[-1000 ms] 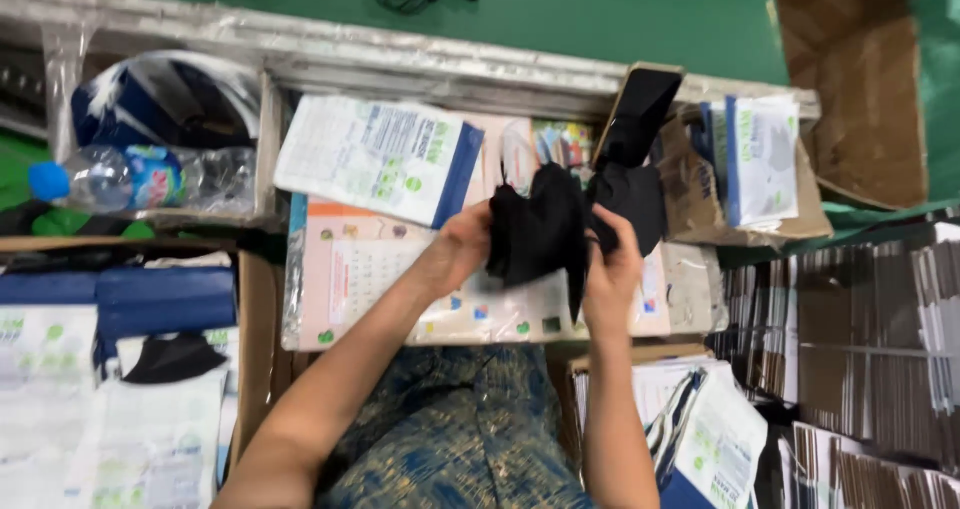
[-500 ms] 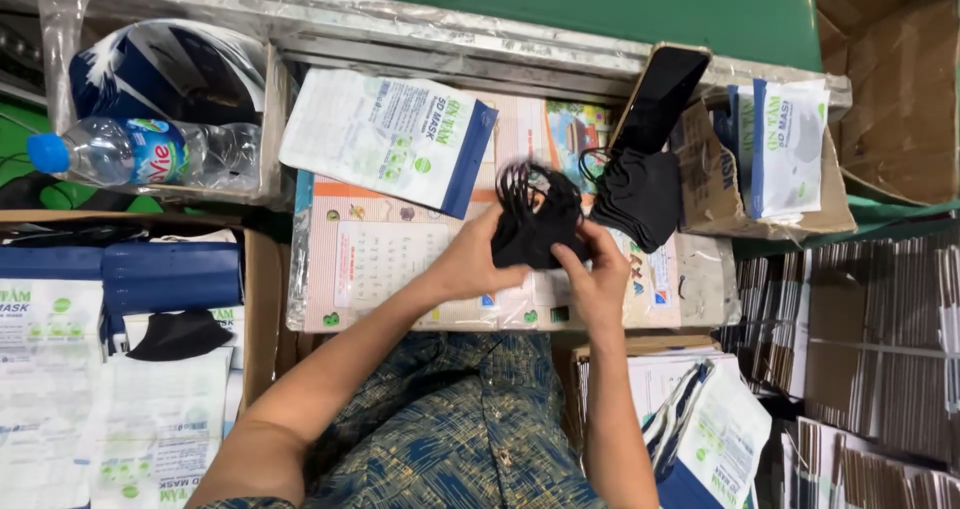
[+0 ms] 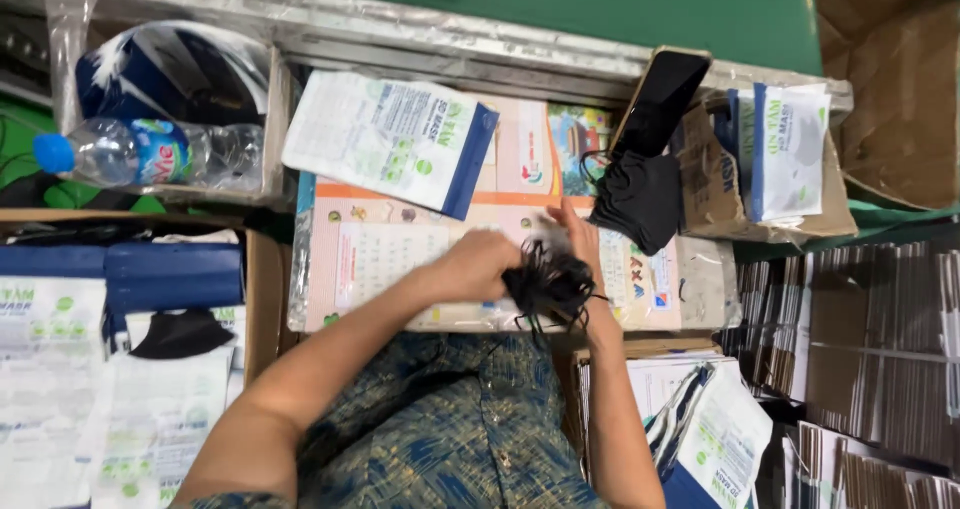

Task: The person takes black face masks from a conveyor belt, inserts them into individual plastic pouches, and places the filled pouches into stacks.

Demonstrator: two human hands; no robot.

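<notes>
Black masks (image 3: 548,281) lay bunched between our hands. Left hand (image 3: 482,265) clenched them; right fingers (image 3: 580,237) pinched the far side.

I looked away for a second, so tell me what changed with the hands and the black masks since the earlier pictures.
Both hands, left hand and right hand, came down toward the body with the bundle of black fabric masks, now squeezed smaller with its ear loops dangling. The pile of black masks by the dark phone, the white and blue pouch and the clear plastic bottle stayed put.
</notes>
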